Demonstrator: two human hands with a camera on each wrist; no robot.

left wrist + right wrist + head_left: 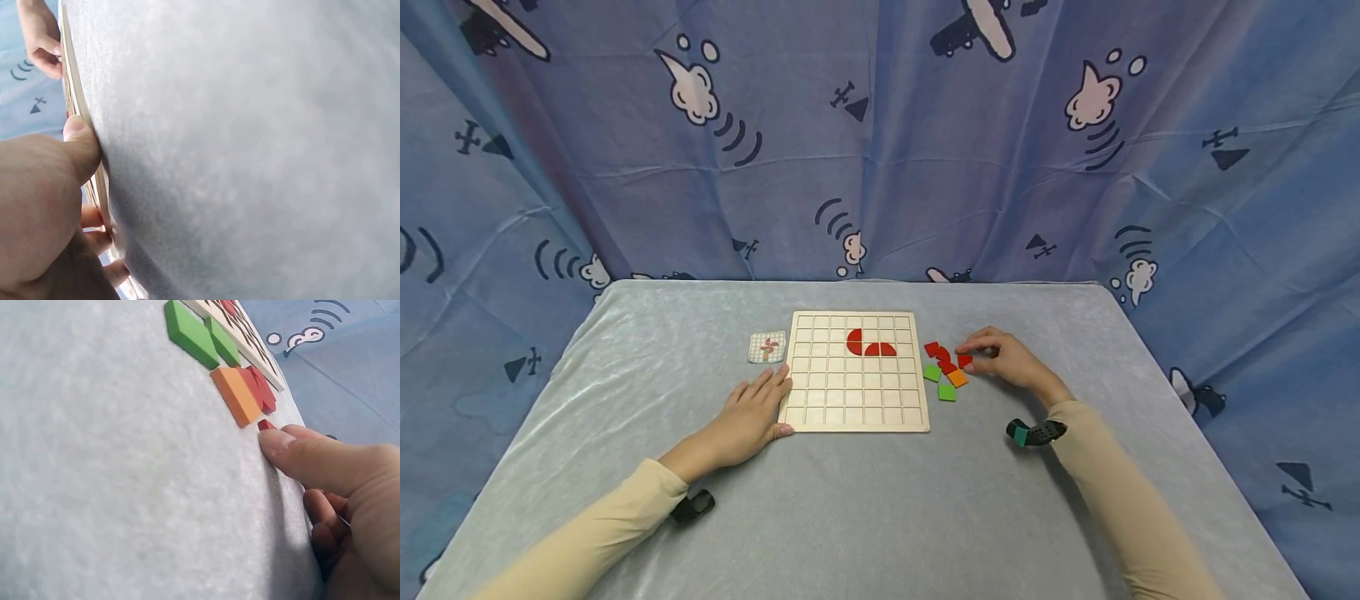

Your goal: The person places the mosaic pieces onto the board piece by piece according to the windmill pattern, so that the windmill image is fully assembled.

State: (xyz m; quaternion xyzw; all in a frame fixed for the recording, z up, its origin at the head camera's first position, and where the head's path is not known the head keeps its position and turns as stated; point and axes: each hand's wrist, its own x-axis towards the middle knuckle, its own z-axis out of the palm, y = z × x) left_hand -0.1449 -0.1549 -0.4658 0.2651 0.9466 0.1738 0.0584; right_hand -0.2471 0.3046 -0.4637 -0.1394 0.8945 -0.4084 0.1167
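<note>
A wooden grid board (853, 396) lies flat on the table, with red quarter-round tiles (881, 349) set in its upper middle squares. My left hand (741, 425) rests along the board's left edge, fingers extended and thumb at the near corner. Right of the board, my right hand (1011, 360) pinches a small red tile (266, 425) between thumb and fingers; its full shape is hidden. Beside that hand lie several red tiles (945, 366), an orange square tile (957, 378) and two green square tiles (947, 392).
A small pattern card (767, 347) with a red figure on a grid lies left of the board. Grey-white cloth (865, 517) covers the table. Behind its far edge hangs a blue printed curtain (910, 208).
</note>
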